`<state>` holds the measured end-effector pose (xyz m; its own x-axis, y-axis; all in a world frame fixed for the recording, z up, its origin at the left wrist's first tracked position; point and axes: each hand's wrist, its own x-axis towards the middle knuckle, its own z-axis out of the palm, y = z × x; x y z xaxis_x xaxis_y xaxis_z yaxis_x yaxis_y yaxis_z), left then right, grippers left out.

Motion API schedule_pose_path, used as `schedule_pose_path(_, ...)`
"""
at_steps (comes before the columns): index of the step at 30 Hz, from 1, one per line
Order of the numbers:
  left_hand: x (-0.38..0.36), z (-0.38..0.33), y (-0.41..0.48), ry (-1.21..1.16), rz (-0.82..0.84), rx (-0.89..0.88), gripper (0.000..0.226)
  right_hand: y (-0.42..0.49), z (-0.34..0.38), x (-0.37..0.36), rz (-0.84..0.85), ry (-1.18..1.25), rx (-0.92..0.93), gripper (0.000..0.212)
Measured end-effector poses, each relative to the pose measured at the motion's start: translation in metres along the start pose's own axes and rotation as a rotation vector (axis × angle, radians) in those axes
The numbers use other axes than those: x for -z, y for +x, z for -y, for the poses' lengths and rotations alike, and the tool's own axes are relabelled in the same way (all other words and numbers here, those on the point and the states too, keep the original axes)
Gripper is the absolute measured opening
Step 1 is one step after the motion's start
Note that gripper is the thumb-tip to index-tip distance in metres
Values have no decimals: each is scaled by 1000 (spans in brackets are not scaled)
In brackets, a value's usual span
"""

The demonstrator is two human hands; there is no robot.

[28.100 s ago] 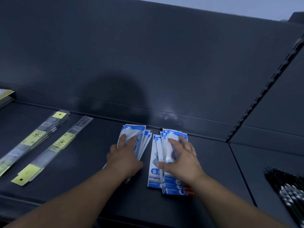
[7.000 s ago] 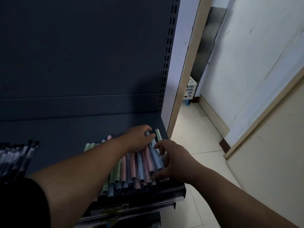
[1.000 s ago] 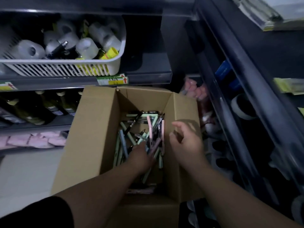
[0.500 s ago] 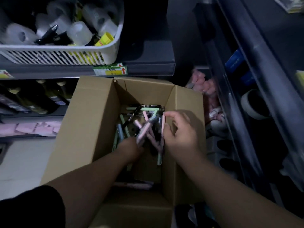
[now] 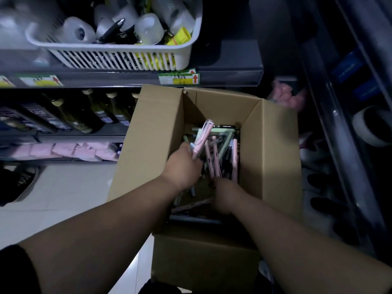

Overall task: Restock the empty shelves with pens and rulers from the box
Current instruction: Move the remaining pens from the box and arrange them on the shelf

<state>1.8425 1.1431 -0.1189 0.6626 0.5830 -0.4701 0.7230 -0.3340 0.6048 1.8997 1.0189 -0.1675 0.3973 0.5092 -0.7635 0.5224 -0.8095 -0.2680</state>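
Half a minute before, both hands had been up on a shelf, patting down blue packets, and later lining up a row there. Then the person turned to the box (image 5: 273, 155) on the floor and both hands went in. In the last moment the left hand (image 5: 182, 166) came up from among the pens (image 5: 224, 141), gripping a pink pen (image 5: 200, 135) that stuck up toward the far side. The right hand (image 5: 224, 194) dropped from near the right wall down into the near part of the box.

both bare arms stretched forward and down, left hand (image 5: 182, 166) knuckles up, curled tight round a bunch of pens (image 5: 201, 137), right hand (image 5: 224, 194) just beside it, lower, fingers tucked out of sight
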Motion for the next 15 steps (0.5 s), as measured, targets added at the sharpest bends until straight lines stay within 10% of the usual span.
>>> schedule_pose_path(8, -7, 8, 4, -119, 44, 78, 12, 19, 11, -40, -76, -423, 185, 50)
schedule_pose_path(15, -9, 14, 9, -188, 40, 76, 9, 35, -5, -30, -149, -402, -12, 35)
